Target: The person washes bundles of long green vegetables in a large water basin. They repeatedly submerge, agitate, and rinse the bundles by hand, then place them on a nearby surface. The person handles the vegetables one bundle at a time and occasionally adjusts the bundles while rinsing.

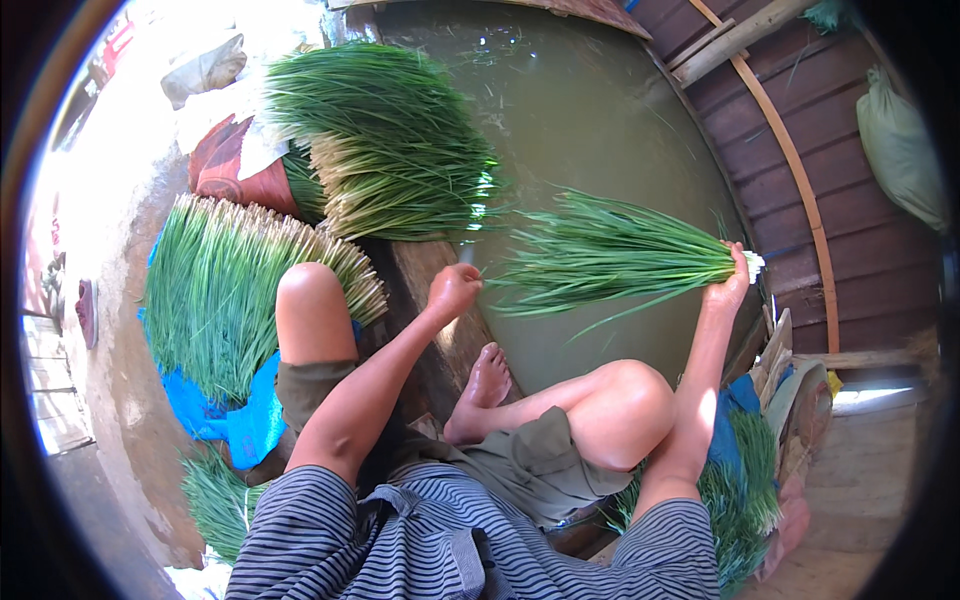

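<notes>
My right hand [729,279] grips a bunch of garlic chives [630,251] close to its white stem ends. The leaves fan leftward over murky water. At their tips, my left hand [454,289] has its fingers pinched together, with a thin green leaf tip showing at the fingertips. Left of the water lies a large heap of chives [397,135], its pale stem ends facing left and its leaves reaching the water. Nearer my raised knee, another pile of chives [217,292] rests on a blue plastic sheet [259,412], stems pointing away from me.
The water basin [600,142] has a wooden plank [442,300] along its near left side, by my bare foot [484,390]. Brown wall panels [772,172] rise at right, where a pale sack [896,150] hangs. More chives [739,487] lie beside my right arm. A red basket [232,169] stands at left.
</notes>
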`<state>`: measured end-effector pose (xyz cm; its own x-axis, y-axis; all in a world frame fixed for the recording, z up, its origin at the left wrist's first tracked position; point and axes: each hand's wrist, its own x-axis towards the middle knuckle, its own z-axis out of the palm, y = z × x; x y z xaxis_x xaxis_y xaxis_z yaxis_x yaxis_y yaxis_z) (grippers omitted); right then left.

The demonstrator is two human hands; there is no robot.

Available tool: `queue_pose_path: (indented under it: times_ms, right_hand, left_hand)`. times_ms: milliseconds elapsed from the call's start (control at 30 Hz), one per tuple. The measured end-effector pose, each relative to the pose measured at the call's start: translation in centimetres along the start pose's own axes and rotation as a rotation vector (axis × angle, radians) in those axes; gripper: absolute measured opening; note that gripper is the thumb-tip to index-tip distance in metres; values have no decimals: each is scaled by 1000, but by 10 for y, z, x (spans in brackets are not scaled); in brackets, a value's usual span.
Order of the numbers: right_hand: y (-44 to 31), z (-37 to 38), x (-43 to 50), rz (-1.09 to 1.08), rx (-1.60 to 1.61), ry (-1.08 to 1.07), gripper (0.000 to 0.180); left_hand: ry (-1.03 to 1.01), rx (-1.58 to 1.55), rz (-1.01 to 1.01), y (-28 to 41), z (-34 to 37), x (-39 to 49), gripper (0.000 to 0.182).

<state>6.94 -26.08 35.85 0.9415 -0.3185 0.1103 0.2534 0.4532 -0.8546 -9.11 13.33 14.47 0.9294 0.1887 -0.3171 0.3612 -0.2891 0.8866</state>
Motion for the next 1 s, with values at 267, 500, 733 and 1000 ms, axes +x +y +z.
queue_pose_path:
  times_ms: [267, 500, 733, 1000]
  right_hand:
    - [23, 109, 17, -277, -748, -200, 32]
    - [100, 238, 20, -470, -1011, -530, 29]
    - [217, 351, -38, -792, -1304, -965, 34]
    - [382, 380, -181, -1067, -1202, -1312, 20]
  left_hand:
    - [-249, 648, 431, 54, -28, -13, 13]
    - [-465, 653, 528, 59, -76, -11, 13]
    - [-483, 575, 504, 48, -89, -19, 13]
    - [-503, 577, 585, 53, -87, -44, 13]
